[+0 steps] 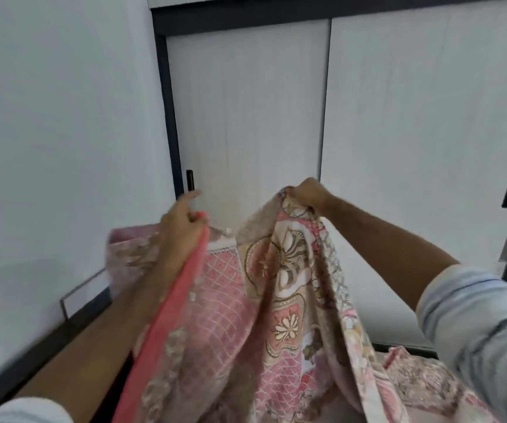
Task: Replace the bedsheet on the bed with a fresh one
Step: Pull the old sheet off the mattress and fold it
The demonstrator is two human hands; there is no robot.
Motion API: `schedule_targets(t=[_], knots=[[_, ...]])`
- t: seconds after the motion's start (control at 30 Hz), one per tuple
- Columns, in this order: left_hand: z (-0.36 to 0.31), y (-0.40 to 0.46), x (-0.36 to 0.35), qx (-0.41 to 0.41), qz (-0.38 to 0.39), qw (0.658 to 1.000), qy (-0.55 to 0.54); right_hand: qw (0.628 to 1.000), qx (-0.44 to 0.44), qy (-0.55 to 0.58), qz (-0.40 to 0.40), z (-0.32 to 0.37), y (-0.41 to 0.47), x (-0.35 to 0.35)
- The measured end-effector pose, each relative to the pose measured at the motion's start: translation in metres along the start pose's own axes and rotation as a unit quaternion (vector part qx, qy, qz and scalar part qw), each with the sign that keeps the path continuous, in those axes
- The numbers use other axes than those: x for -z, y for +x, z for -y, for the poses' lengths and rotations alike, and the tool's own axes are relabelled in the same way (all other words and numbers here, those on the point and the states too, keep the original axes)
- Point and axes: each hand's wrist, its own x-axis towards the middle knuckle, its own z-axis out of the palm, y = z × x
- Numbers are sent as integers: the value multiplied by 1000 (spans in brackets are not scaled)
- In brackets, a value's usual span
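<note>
Both hands are raised in front of a white wardrobe (276, 117) with 2 sliding doors, holding up a pink floral bedsheet (276, 300). The left hand (182, 221) pinches the sheet's coral-pink edge, and the right hand (307, 193), apart from it, grips a bunched fold at the top. The sheet hangs between the arms in loose folds, its lower part heaped at the bottom right.

Both arms extended forward, raised; left hand (182, 221) fingers curled, pinching bedsheet (276, 300) edge; right hand (307, 193) fisted around bunched bedsheet, knuckles up; light sleeves pushed up both forearms.
</note>
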Motion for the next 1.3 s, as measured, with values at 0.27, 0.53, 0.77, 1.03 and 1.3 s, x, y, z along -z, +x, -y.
schedule_targets(t=[0.27,0.53,0.77,1.03,1.3], knots=[[-51,-18,-88,20,231,965,-123,961,173,-202,78,2,-33,-42],[-44,-25,-121,78,223,966,-104,971,196,-136,-22,-47,-63,-14],[-74,-20,-134,-67,75,993,-59,980,96,-160,-72,-133,-101,-10],[-93,-21,-145,-108,42,991,-71,985,-70,-155,-34,-235,-133,-32],[-80,-7,-138,-70,23,995,-67,978,-25,161,-133,-273,-169,-25]])
